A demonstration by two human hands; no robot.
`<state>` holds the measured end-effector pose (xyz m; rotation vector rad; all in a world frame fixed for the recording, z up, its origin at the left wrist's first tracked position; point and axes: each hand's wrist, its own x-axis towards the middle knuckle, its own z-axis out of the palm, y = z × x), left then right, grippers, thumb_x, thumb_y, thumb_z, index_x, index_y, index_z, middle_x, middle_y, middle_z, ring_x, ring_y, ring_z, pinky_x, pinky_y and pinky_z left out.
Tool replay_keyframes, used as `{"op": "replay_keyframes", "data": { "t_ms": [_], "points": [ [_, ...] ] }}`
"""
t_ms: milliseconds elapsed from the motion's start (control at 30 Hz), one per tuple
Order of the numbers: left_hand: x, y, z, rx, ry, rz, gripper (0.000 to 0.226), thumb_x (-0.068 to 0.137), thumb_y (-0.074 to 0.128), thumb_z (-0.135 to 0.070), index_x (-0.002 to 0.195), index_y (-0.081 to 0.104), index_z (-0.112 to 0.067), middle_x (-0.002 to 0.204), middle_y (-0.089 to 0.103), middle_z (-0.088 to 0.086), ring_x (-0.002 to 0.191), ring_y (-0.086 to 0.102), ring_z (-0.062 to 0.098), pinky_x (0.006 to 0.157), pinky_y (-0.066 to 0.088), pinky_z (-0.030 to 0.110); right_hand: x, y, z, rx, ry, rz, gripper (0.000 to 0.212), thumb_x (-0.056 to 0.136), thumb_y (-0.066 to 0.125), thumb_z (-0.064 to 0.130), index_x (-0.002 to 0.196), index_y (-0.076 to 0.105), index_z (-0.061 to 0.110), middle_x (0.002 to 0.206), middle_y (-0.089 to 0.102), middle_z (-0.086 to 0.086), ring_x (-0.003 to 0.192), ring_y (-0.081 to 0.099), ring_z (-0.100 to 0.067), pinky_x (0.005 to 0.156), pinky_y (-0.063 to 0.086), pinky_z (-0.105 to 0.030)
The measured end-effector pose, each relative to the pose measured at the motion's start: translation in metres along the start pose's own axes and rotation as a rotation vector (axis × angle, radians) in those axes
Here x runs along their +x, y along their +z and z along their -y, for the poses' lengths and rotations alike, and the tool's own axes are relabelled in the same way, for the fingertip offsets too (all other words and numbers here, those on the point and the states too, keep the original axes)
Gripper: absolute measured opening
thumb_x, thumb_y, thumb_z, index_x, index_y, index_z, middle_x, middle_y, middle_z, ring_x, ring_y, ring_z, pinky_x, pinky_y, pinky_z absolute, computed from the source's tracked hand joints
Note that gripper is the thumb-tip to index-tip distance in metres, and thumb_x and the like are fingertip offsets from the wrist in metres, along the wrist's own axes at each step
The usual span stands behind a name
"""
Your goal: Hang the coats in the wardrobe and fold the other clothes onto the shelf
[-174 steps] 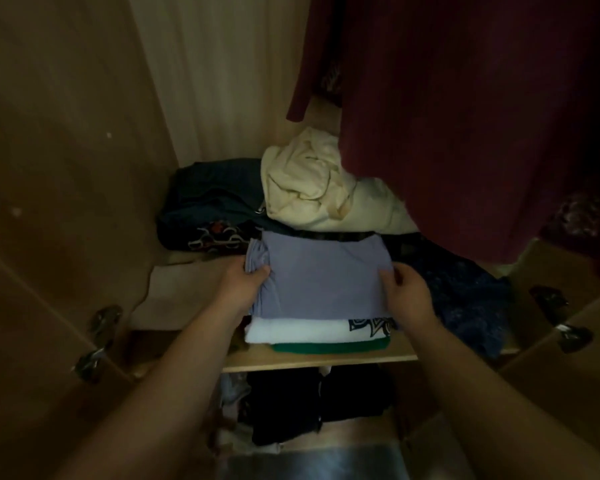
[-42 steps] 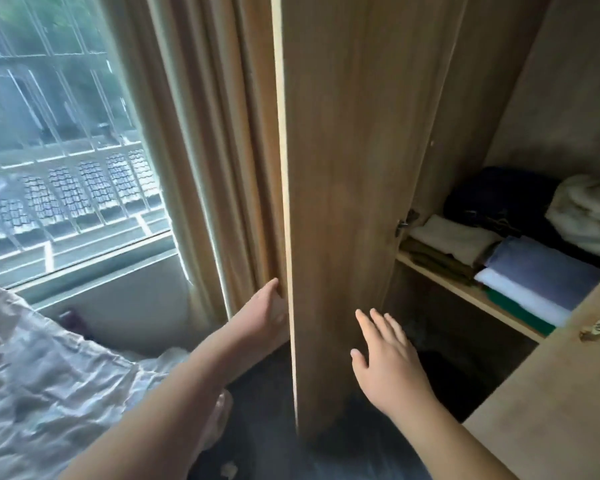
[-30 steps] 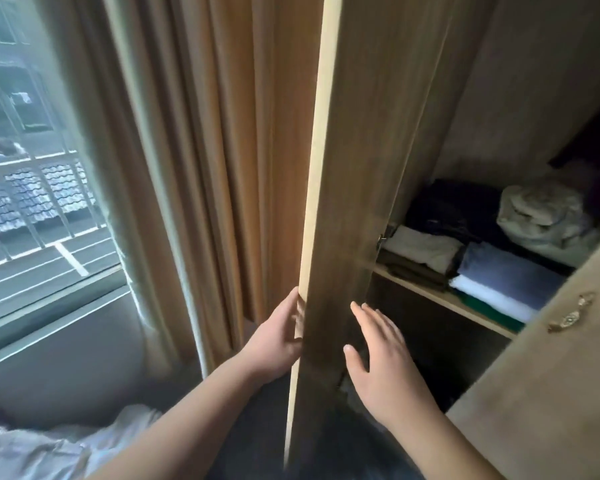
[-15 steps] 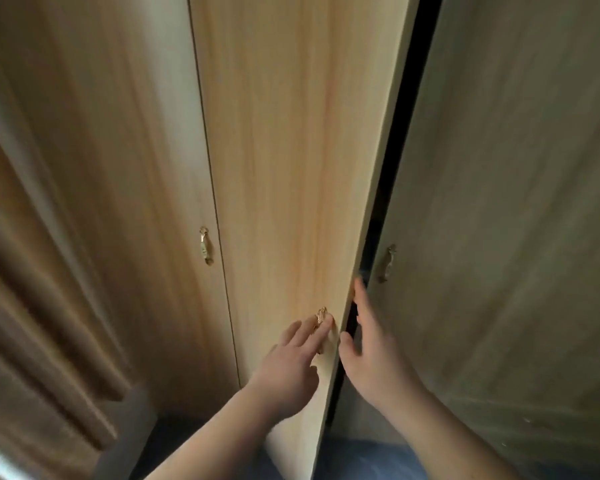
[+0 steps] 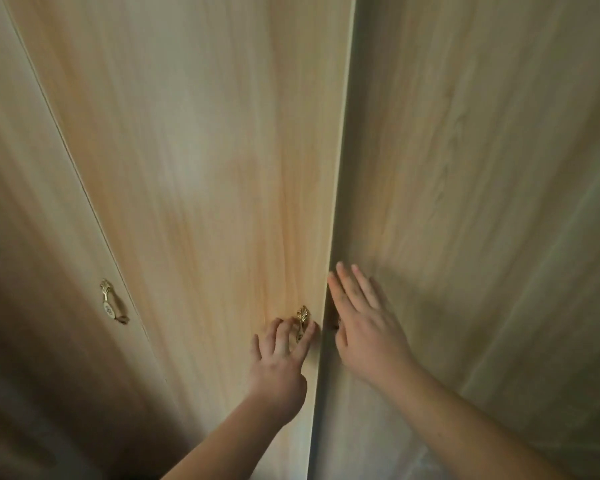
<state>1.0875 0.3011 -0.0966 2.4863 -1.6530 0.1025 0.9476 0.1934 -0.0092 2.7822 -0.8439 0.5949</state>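
While both forearms reach up from the lower edge of the frame, the wardrobe (image 5: 18,174) fills the whole view as three pale wood-grain panels. Centre door (image 5: 205,168) and right door (image 5: 482,202) meet at a seam running from top centre-right down to bottom centre. The centre door's edge stands slightly proud of the right one (gap narrow, nothing visible through it).

Left grip (image 5: 281,362), lower centre: fingers spread and nearly straight, tips on the centre door, with the gold leaf-shaped handle (image 5: 302,318) between two of them. No clear pinch on the handle.

Right grip (image 5: 368,327), just right of the seam: laid flat on the right door, fingers straight and close together, holding nothing.

Second gold handle (image 5: 109,301) on the left panel, lower left of the frame, untouched.
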Motion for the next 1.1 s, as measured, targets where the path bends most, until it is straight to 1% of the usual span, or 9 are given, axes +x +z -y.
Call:
{"op": "replay_keyframes", "data": {
  "t_ms": [67,233,367,567,700,733,933,1000,1100],
  "points": [
    [0.017,0.006,-0.004,0.045,-0.033,-0.019,0.093,0.071,0.041,-0.023,0.156,0.006,-0.037,0.157,0.026,0.009,0.147,0.017,0.037,0.113,0.021,0.058,0.017,0.007,-0.020,-0.027,-0.063,-0.007,0.079,0.084,0.049,0.021,0.156,0.018,0.014,0.165,0.010,-0.002,0.153,0.003,-0.021,0.122,0.018,-0.045],
    [0.051,0.021,-0.010,-0.014,-0.066,-0.036,0.089,0.062,0.032,-0.020,0.151,0.037,-0.026,0.141,0.046,0.017,0.133,0.038,0.046,0.101,0.035,0.064,0.048,0.029,-0.048,-0.112,-0.159,-0.051,0.079,0.080,0.052,0.019,0.155,0.026,0.012,0.164,0.017,-0.002,0.152,0.008,-0.022,0.120,0.019,-0.050],
    [0.060,0.028,-0.009,-0.020,-0.077,-0.042,0.090,0.062,0.034,-0.017,0.151,0.037,-0.027,0.141,0.044,0.016,0.133,0.038,0.046,0.100,0.037,0.065,0.055,0.045,-0.052,-0.137,-0.173,-0.100,0.080,0.082,0.053,0.020,0.155,0.024,0.012,0.164,0.015,-0.002,0.152,0.009,-0.023,0.119,0.021,-0.051],
    [0.066,0.030,-0.009,0.032,-0.118,-0.021,0.091,0.065,0.034,-0.018,0.155,0.028,-0.030,0.146,0.037,0.014,0.138,0.029,0.045,0.104,0.033,0.066,0.057,0.054,-0.046,-0.191,-0.144,-0.106,0.079,0.083,0.053,0.021,0.155,0.024,0.010,0.165,0.013,-0.005,0.152,0.007,-0.027,0.120,0.016,-0.054],
    [0.060,0.017,-0.015,0.085,-0.101,0.043,0.096,0.077,0.044,-0.018,0.154,-0.012,-0.034,0.155,0.014,0.005,0.146,-0.006,0.039,0.115,0.009,0.065,0.053,0.048,-0.041,-0.190,-0.117,-0.083,0.078,0.083,0.049,0.019,0.155,0.022,0.010,0.165,0.011,-0.005,0.152,0.003,-0.027,0.119,0.015,-0.054],
    [0.058,0.011,-0.017,0.071,-0.108,0.064,0.096,0.080,0.044,-0.018,0.153,-0.016,-0.035,0.156,0.009,0.003,0.147,-0.010,0.036,0.116,0.007,0.063,0.052,0.043,-0.039,-0.194,-0.103,-0.062,0.078,0.082,0.047,0.019,0.155,0.022,0.010,0.165,0.010,-0.005,0.152,0.002,-0.026,0.119,0.014,-0.054],
    [0.031,-0.032,-0.010,-0.067,-0.078,0.196,0.092,0.086,0.046,-0.015,0.154,-0.011,-0.040,0.164,-0.017,0.000,0.152,-0.010,0.027,0.120,0.009,0.057,0.036,0.011,-0.017,-0.136,0.008,0.103,0.080,0.081,0.054,0.022,0.155,0.025,0.016,0.165,0.016,-0.002,0.152,0.009,-0.022,0.122,0.012,-0.046],
    [0.008,-0.052,-0.007,-0.048,-0.042,0.244,0.088,0.091,0.046,-0.020,0.154,-0.011,-0.039,0.165,-0.018,0.001,0.153,-0.010,0.027,0.121,0.008,0.056,0.016,-0.006,-0.006,-0.099,0.069,0.174,0.076,0.089,0.049,0.025,0.157,0.015,0.021,0.166,0.007,0.003,0.152,0.001,-0.018,0.122,0.005,-0.044],
    [-0.035,-0.076,0.000,-0.005,0.044,0.172,0.078,0.097,0.043,-0.030,0.155,-0.009,-0.038,0.166,-0.011,0.000,0.153,-0.007,0.026,0.121,0.008,0.057,-0.035,-0.031,0.023,-0.067,0.108,0.153,0.068,0.095,0.042,0.029,0.156,0.013,0.024,0.166,0.004,0.003,0.152,-0.002,-0.019,0.122,0.005,-0.046]
  ]
}}
